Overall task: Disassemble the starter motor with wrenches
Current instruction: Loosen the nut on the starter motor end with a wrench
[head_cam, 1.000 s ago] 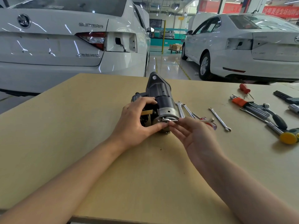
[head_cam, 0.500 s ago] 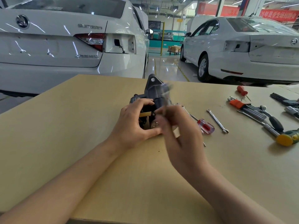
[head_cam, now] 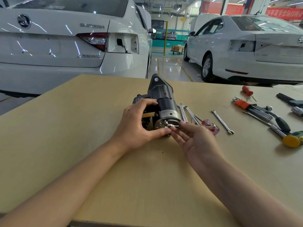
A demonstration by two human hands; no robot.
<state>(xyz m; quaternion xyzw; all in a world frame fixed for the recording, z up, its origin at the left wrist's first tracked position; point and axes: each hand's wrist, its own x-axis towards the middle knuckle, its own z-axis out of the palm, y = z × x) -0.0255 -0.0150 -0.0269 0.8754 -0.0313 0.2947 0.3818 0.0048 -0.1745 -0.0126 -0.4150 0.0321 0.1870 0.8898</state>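
Observation:
The black starter motor (head_cam: 164, 102) lies on the tan table (head_cam: 82, 128), its silver end cap facing me. My left hand (head_cam: 139, 125) grips the motor's left side, thumb along the bottom of the end cap. My right hand (head_cam: 195, 138), palm up, pinches a small silver wrench (head_cam: 172, 125) whose head sits on a nut of the end cap. Two more wrenches (head_cam: 186, 113) lie just right of the motor, and another wrench (head_cam: 223, 122) lies farther right.
A red-handled screwdriver (head_cam: 210, 126) lies behind my right hand. Hex keys in an orange holder (head_cam: 252, 108), a yellow-green handled tool (head_cam: 293, 140) and a small red screwdriver (head_cam: 247, 90) sit at the table's right. Two white cars stand beyond the table.
My right hand swung up over the motor half a second ago and has come back down to the end cap with the wrench on the nut. The left hand stayed in place.

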